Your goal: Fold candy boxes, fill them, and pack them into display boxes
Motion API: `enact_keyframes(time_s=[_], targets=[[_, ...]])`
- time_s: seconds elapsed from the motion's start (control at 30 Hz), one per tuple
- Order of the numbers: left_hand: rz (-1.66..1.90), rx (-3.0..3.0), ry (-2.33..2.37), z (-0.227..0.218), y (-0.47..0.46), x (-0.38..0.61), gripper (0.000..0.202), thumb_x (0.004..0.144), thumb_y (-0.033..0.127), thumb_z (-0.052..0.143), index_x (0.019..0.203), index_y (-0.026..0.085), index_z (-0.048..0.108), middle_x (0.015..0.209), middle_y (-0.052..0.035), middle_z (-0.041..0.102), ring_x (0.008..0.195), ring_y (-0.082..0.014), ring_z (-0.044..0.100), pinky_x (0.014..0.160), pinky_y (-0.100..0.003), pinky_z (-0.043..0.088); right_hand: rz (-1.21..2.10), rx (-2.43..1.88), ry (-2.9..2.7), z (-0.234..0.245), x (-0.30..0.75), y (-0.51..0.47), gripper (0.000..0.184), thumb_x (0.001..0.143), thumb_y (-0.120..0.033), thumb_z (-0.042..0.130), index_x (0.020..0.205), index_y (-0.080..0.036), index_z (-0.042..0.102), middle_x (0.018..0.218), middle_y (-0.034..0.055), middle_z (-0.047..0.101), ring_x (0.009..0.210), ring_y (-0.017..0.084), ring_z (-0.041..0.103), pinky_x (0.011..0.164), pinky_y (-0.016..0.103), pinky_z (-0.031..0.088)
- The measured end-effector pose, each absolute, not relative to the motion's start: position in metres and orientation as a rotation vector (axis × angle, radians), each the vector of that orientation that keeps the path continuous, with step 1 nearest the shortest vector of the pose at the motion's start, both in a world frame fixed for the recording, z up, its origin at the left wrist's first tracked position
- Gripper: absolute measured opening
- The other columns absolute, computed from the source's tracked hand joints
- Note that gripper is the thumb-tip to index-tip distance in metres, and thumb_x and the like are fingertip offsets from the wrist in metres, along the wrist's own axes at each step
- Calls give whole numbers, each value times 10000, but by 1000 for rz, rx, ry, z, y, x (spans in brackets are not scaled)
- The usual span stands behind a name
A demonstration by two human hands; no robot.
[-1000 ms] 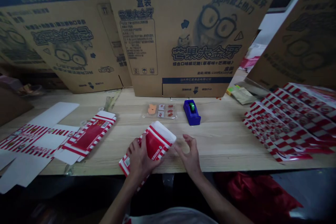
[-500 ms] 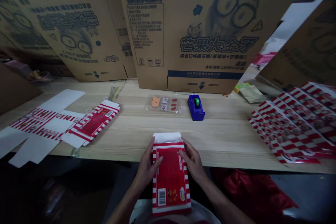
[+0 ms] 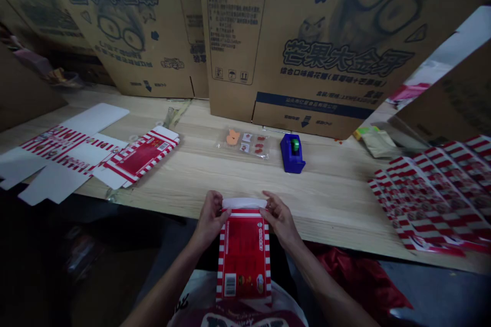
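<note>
A red-and-white striped carton [image 3: 244, 253] lies against my front at the table's near edge, its barcode end toward me and its white flap [image 3: 244, 204] at the far end. My left hand [image 3: 210, 218] grips the upper left corner, the thumb on the front by the flap. At the upper right corner my right hand [image 3: 280, 217] pinches the carton's edge, with its index finger raised by the flap. Beyond the hands lie a clear packet [image 3: 245, 144] of small orange, white and red pieces and a blue tape dispenser [image 3: 292, 154] with green tape.
On the left lie unfolded carton blanks [image 3: 80, 148] and a striped carton stack [image 3: 141, 157]. Overlapping striped cartons [image 3: 433, 194] fill the right side. Large cardboard boxes [image 3: 238, 97] stand along the back. A red bag [image 3: 356, 281] sits below the table.
Both hands have slid up to the carton's far corners. The flap, flat before, now stands bent and curved between them. The view has shifted and tilted slightly.
</note>
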State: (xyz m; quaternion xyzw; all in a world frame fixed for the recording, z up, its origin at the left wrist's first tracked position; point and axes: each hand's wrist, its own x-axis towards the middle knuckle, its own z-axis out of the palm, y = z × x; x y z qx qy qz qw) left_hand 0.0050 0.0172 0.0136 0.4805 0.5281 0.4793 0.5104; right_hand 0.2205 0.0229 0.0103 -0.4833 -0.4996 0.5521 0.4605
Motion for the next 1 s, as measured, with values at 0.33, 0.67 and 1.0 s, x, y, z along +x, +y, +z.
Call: enact_keyframes(time_s=[0.33, 0.67, 1.0], targets=[[854, 1478, 1153, 39, 21, -17, 251, 833, 361, 586, 803, 166, 741, 820, -52, 596, 776, -163, 563, 647, -258, 430, 1406, -1198, -1451, 21, 228, 29, 225, 780, -424, 694, 789, -201, 725, 888, 63, 700, 832, 205, 645, 734, 312, 507], [801, 1263, 978, 53, 56, -16, 160, 643, 288, 724, 647, 130, 702, 622, -22, 617, 564, -128, 532, 573, -246, 393, 1529, -1223, -1549, 45, 232, 62, 255, 705, -386, 736, 617, -171, 632, 580, -2, 630, 535, 133, 551, 532, 245, 416], [1081, 1216, 1048, 25, 16, 4, 214, 789, 350, 669, 734, 144, 645, 801, -52, 655, 771, -179, 583, 722, -276, 430, 1243, -1149, -1521, 20, 228, 15, 164, 840, -354, 651, 826, -200, 704, 942, 77, 707, 913, 217, 647, 833, 326, 496]])
